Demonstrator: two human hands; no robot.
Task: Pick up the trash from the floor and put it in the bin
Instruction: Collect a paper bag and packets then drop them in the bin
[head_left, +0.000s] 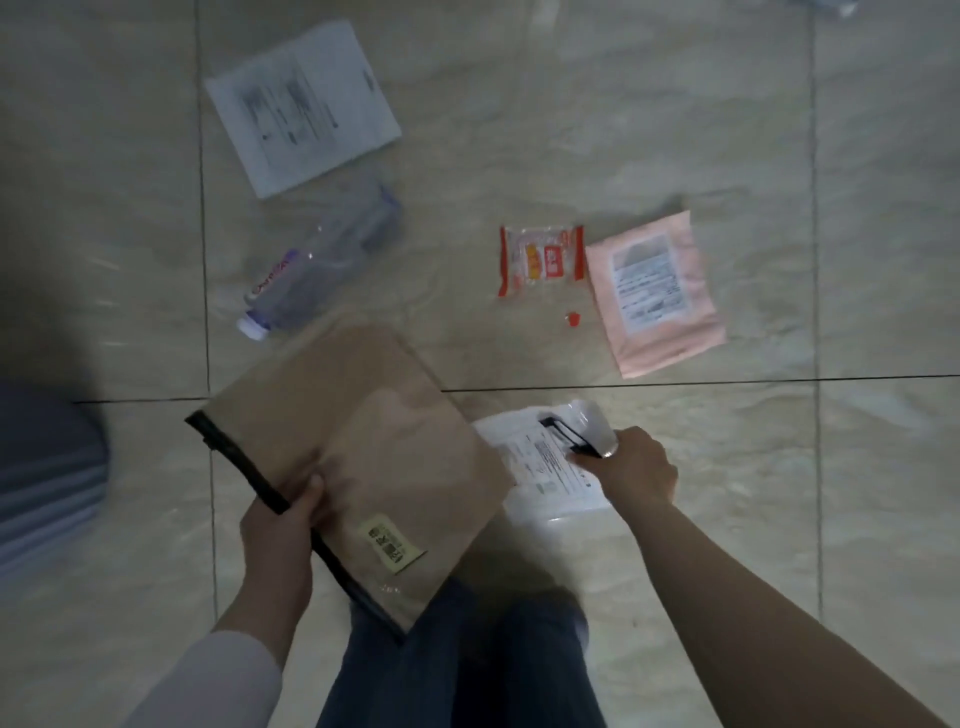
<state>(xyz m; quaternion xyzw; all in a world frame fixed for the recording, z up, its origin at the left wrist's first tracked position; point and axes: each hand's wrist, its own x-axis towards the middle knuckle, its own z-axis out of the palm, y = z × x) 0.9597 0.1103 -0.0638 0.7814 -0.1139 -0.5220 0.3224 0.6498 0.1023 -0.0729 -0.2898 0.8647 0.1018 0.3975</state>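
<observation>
Gathering is under way. The left hand (283, 525) is clamped on a brown envelope (363, 441) held above the floor (779, 519). The right hand (636, 467) pinches a white plastic bag (540, 467) lying there. The next move is likely to lift it. The bottle (317, 270), wrapper (540, 260) and pink packet (654, 296) wait beyond.

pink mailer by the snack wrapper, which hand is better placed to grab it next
Right, likely. The pink mailer lies on the side of the right hand, beyond the white bag it grips. The left hand holds the brown envelope, farther off. Both hands are occupied.
</observation>
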